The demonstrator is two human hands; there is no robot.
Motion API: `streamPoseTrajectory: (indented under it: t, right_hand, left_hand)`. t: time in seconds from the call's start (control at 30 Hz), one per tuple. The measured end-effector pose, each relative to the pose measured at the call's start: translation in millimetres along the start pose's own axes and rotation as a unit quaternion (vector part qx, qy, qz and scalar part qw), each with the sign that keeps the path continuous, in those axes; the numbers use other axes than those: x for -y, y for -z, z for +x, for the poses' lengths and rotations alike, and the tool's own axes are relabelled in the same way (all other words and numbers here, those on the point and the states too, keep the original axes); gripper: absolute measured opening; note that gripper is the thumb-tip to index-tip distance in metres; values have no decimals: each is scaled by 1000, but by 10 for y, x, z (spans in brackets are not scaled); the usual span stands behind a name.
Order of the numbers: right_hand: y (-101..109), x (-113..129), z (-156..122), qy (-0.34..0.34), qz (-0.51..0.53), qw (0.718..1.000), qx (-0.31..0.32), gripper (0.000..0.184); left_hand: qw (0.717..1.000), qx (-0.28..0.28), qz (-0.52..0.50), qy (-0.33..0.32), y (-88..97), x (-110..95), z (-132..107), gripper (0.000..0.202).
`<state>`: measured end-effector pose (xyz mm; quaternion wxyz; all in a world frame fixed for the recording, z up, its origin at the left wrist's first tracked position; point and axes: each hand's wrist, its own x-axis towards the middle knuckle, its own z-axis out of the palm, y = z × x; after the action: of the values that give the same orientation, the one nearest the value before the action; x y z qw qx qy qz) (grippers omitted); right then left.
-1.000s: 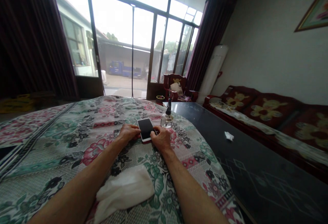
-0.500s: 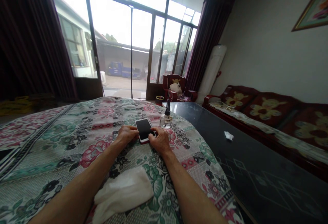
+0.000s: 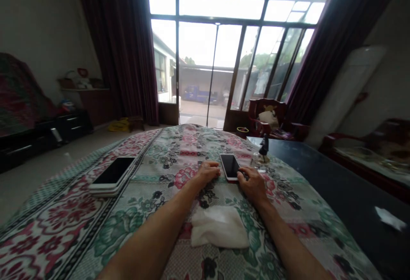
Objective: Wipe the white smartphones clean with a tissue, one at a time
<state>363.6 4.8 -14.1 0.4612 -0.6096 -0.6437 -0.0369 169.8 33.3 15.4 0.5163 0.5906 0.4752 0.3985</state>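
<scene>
A white phone (image 3: 229, 166) with a dark screen lies flat on a floral cloth (image 3: 153, 211). My left hand (image 3: 207, 173) rests on the cloth at the phone's left edge, fingers curled against it. On the other side, my right hand (image 3: 253, 182) touches the phone's near right corner with bent fingers. A folded white cloth (image 3: 218, 231) lies between my forearms, close to me.
A stack of phones (image 3: 112, 175) sits on the cloth to the left. A small glass bottle with a dark top (image 3: 263, 154) stands just right of the phone. A dark glossy table (image 3: 355, 203) with a crumpled paper (image 3: 389, 219) lies to the right. Glass doors (image 3: 221, 70) fill the far wall.
The view has swung left, bringing the stack of phones and the left side of the room into sight. Both hands stay at the white phone as before.
</scene>
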Motion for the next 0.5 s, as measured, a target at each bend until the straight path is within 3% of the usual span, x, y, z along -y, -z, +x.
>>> streamPoseTrajectory:
  t: [0.1, 0.17, 0.33, 0.4, 0.43, 0.5]
  right_hand:
    - [60, 137, 45, 44, 27, 998, -35, 29]
    - [73, 397, 76, 68, 54, 996, -33, 29]
    - [-198, 1511, 42, 144, 159, 970, 115, 27]
    - [-425, 1981, -52, 170, 187, 952, 175, 30]
    - [-558, 2189, -116, 181, 193, 944, 197, 33]
    - [-853, 2529, -258, 195, 205, 929, 240, 40]
  left_hand:
    - [998, -59, 18, -4, 327, -18, -122, 30]
    - [994, -101, 37, -9, 651, -75, -221, 30]
    - [962, -243, 121, -20, 1726, -204, -627, 36]
    - [935, -309, 174, -24, 2144, -180, -849, 39]
    - [897, -347, 272, -23, 2323, -148, -958, 41]
    - [835, -371, 406, 13, 2594, -63, -1143, 49]
